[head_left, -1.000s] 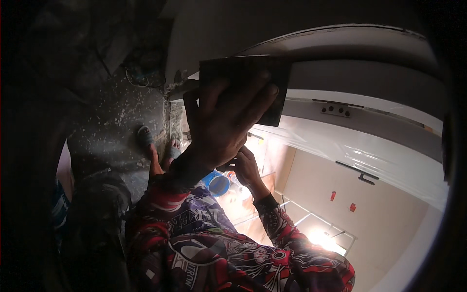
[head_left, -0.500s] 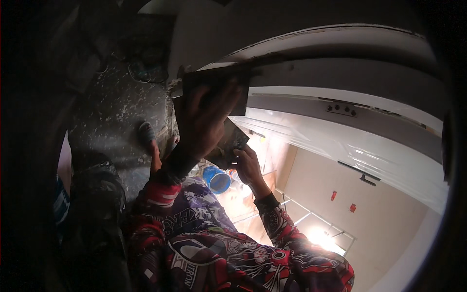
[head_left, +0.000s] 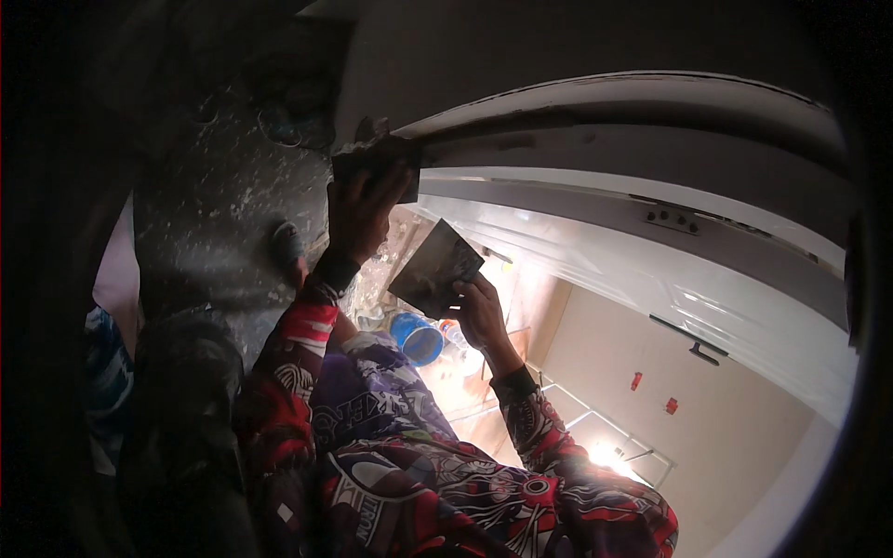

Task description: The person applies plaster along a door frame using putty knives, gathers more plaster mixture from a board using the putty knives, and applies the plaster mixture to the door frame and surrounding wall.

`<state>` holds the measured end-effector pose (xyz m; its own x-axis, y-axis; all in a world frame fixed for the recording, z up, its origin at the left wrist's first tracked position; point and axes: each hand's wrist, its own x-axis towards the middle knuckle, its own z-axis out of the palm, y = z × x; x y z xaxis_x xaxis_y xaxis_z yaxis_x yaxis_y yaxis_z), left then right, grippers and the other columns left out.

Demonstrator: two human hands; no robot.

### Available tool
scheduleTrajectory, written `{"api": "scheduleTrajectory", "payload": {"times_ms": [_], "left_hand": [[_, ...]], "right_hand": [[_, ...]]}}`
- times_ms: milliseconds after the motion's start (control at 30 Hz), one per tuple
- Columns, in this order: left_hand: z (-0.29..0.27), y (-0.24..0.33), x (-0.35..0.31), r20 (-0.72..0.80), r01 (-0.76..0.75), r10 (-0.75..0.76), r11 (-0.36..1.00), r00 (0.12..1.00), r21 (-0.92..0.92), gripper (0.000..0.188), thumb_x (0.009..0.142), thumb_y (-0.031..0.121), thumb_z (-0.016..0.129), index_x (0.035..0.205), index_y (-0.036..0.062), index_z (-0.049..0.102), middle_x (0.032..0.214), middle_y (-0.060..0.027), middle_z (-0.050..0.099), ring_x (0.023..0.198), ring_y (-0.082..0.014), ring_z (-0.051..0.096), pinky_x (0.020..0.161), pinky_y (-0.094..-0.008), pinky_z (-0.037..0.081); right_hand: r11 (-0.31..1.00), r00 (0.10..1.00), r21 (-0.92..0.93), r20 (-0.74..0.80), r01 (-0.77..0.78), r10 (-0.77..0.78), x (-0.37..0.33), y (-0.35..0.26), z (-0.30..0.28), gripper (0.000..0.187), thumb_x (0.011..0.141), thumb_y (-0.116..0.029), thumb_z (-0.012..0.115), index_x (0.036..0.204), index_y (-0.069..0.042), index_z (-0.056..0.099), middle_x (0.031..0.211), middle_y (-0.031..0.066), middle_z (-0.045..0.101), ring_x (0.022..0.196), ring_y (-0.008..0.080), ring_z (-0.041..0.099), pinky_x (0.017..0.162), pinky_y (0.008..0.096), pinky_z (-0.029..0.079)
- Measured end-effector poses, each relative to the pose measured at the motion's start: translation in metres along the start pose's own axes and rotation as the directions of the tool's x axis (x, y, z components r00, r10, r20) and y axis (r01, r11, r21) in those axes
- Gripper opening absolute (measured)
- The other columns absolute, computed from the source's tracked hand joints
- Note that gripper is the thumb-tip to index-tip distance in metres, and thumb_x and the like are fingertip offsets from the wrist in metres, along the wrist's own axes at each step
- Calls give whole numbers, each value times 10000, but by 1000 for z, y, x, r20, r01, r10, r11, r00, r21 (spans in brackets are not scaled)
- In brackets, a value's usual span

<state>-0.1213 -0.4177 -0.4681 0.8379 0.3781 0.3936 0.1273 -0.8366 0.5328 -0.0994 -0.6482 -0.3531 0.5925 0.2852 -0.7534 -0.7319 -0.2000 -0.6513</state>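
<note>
My left hand is raised at the left end of a pale frame, its fingers spread over a dark flat scraper. That scraper lies against the frame's end, where a rough pale lump shows just above it. Lower and to the right, my right hand pinches the corner of a second square, thin scraper plate. Its upper face bears a lighter smear. The two plates are apart. Shadow hides how my left thumb grips.
Below stand a blue bucket and a clear bottle. A metal frame is beside a bright lamp at the lower right. Another person's leg and shoe are on the spattered floor to the left.
My left hand with its scraper has moved left and up, away from the plate in my right hand, to the frame's end. My right hand has barely moved.
</note>
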Motion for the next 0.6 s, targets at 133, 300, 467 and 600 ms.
{"api": "scheduleTrajectory", "payload": {"times_ms": [133,300,467,600], "left_hand": [[15,-21,-17,147,49,-59,996,987,75,591,763,67,646,1323,247,592,1383,81,548,1134,-224,491,839,-462,407],[-3,-29,-41,120,285,-287,958,950,40,511,794,39,619,1276,208,625,1215,-28,628,1080,-250,548,814,-475,435],[-60,-14,-47,351,636,-536,569,768,-522,266,909,108,588,1149,0,625,880,-171,682,740,-263,665,672,-374,509],[-103,-2,-45,340,520,-398,574,852,-632,226,919,103,582,1105,-22,610,860,-168,679,737,-259,667,663,-359,500]], "right_hand": [[1000,1000,1,-8,-5,5,2,6,-2,245,931,-87,489,1156,-14,552,997,120,648,803,244,690,646,366,609],[1000,1000,2,7,-6,6,14,15,-8,230,941,-102,478,1137,-10,556,1018,122,643,809,253,692,670,377,616],[977,993,-186,83,100,-86,30,21,0,267,960,-139,473,1183,-10,547,1076,132,628,851,274,690,705,412,620],[968,986,-214,134,128,-100,43,24,23,295,960,-143,478,1217,-12,540,1081,132,627,914,277,683,740,425,615]]}}
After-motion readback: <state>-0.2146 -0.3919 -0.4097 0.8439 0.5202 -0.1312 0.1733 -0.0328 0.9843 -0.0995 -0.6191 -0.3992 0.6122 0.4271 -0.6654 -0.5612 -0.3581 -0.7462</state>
